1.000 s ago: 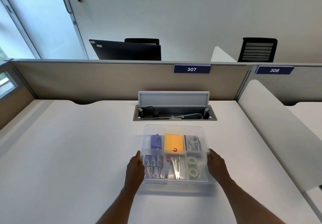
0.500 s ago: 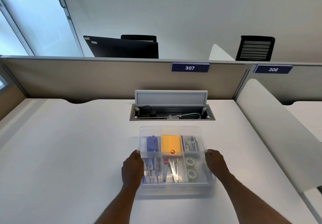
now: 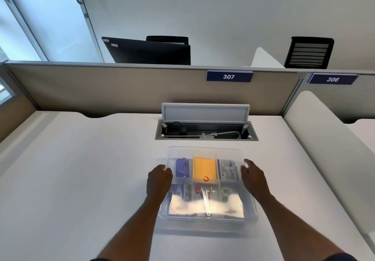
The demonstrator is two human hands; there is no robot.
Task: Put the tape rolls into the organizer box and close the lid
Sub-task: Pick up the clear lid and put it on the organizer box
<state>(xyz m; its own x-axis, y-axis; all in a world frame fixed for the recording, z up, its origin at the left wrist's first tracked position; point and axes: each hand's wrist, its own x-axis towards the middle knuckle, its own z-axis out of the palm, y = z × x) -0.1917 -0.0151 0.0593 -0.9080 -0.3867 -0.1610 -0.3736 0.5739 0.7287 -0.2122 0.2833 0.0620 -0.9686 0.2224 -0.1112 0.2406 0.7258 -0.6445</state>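
Observation:
The clear organizer box [image 3: 207, 223] sits on the white desk in front of me, with its transparent lid [image 3: 205, 152] lying over it. Through the lid I see a tape roll [image 3: 225, 192] in the near right compartment. White glare on the lid hides the spot just in front of that roll. My left hand [image 3: 159, 181] grips the lid's left edge. My right hand [image 3: 253, 177] holds the right edge, fingers curled on the rim. Other compartments hold a purple stapler [image 3: 182, 168], orange sticky notes [image 3: 204, 169] and a staple packet [image 3: 228, 169].
An open cable hatch [image 3: 206, 131] with its flap raised lies just beyond the box. A beige partition [image 3: 121, 88] closes the desk's far side, and a white divider [image 3: 328, 138] runs along the right. The desk top [image 3: 81, 169] is bare white.
Both hands have slid along the lid's side edges towards its far half. The box now looks nearer to me, and glare has appeared on the near part of the lid.

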